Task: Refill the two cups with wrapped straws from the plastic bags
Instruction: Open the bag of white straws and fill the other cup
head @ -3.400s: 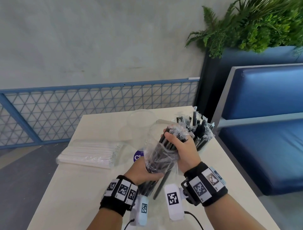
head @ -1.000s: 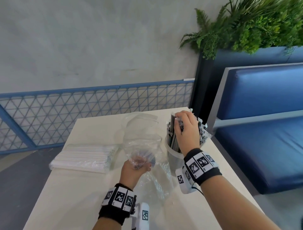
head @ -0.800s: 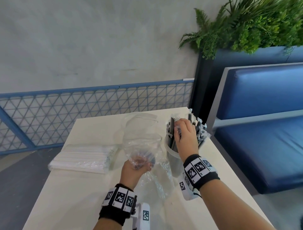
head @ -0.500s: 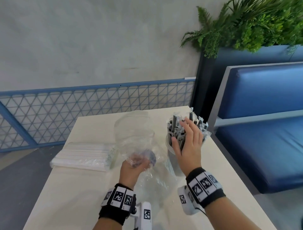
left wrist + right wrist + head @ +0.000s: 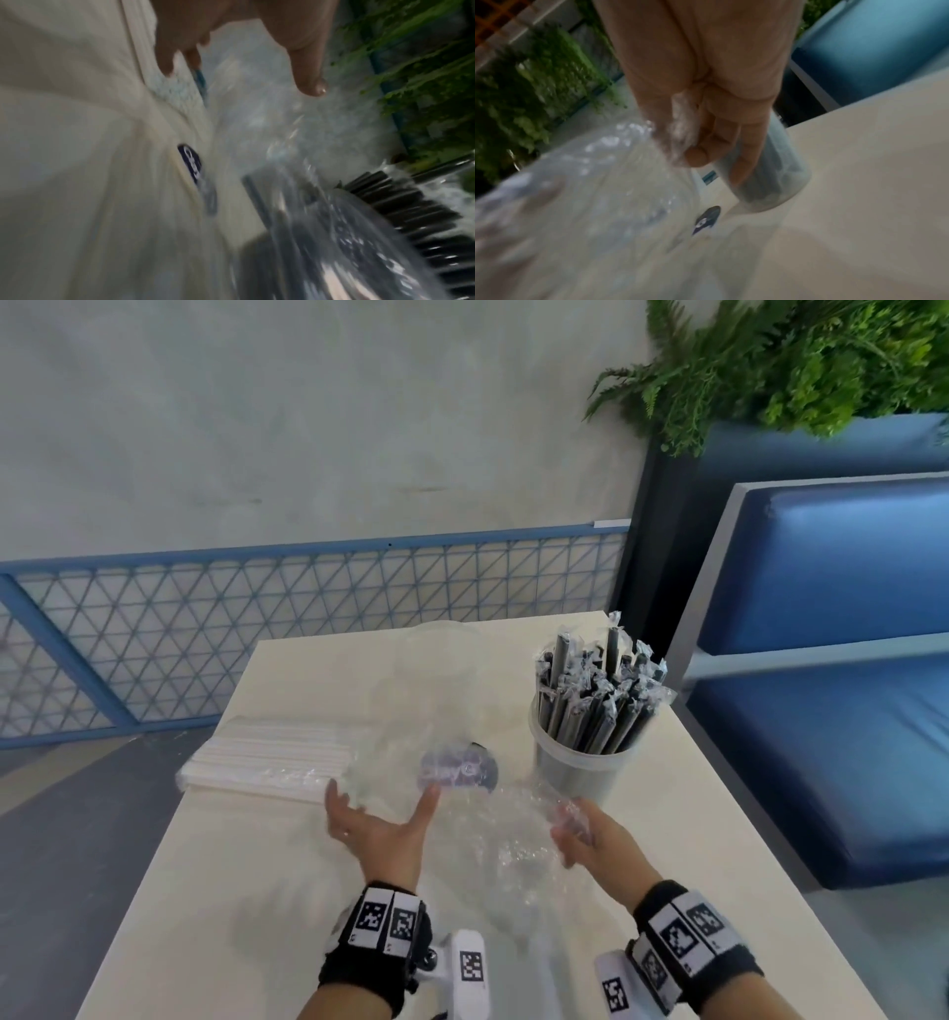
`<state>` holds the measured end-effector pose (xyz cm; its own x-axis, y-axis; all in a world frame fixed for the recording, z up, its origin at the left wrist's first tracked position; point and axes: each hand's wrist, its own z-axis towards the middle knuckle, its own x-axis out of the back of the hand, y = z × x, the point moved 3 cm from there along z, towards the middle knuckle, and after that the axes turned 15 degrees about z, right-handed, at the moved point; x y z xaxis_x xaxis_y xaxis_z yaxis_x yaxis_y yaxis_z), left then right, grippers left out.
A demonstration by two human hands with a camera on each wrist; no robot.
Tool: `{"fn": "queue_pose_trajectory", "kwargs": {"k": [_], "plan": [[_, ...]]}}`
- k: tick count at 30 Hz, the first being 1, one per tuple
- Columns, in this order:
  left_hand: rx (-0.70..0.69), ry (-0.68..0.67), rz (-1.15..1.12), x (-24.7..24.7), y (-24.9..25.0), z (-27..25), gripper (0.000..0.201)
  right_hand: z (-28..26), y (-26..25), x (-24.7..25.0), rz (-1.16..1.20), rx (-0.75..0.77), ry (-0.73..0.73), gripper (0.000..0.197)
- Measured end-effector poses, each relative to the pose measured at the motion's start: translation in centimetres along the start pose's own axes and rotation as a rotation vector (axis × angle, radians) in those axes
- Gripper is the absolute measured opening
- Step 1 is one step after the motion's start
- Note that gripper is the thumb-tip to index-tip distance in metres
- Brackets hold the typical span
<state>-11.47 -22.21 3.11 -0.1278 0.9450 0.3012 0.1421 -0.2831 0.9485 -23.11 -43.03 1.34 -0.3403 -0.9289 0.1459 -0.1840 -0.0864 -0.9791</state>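
One cup at the far right already stands packed with black straws, while the right hand pinches the emptied bag and the left hand spreads loose, holding nothing (the white straws' bag lies untouched at the left, its clear cup apparently still unfilled).

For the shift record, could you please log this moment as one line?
left hand: open, beside empty bag | right hand: pinches empty bag | cup: full of black straws | white straws: bagged
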Motion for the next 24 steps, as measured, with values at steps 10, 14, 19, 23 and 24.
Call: {"fn": "queue_pose_trajectory", "kwargs": {"k": [10,14,19,23,24], "plan": [[-0.012,-0.359,0.533,-0.7,-4.0,2.0,0.035,0.7,1.8,0.6,-0.132,-0.139,-0.219,0.004],[0.014,-0.249,0.483,0.2,-5.3,3.2,0.029,0.7,2.7,2.1,-0.243,-0.163,-0.092,0.010],[0.110,-0.210,0.406,0.6,-6.3,2.2,0.027,0.5,3.9,2.8,-0.318,-0.253,0.156,0.019],[0.036,-0.198,0.433,0.4,-6.8,2.3,0.020,-0.5,2.0,1.7,-0.588,0.118,0.298,0.056],[0.021,-0.195,0.437,0.3,-6.8,2.4,0.019,-0.9,1.3,0.6,-0.649,0.205,0.206,0.056]]}}
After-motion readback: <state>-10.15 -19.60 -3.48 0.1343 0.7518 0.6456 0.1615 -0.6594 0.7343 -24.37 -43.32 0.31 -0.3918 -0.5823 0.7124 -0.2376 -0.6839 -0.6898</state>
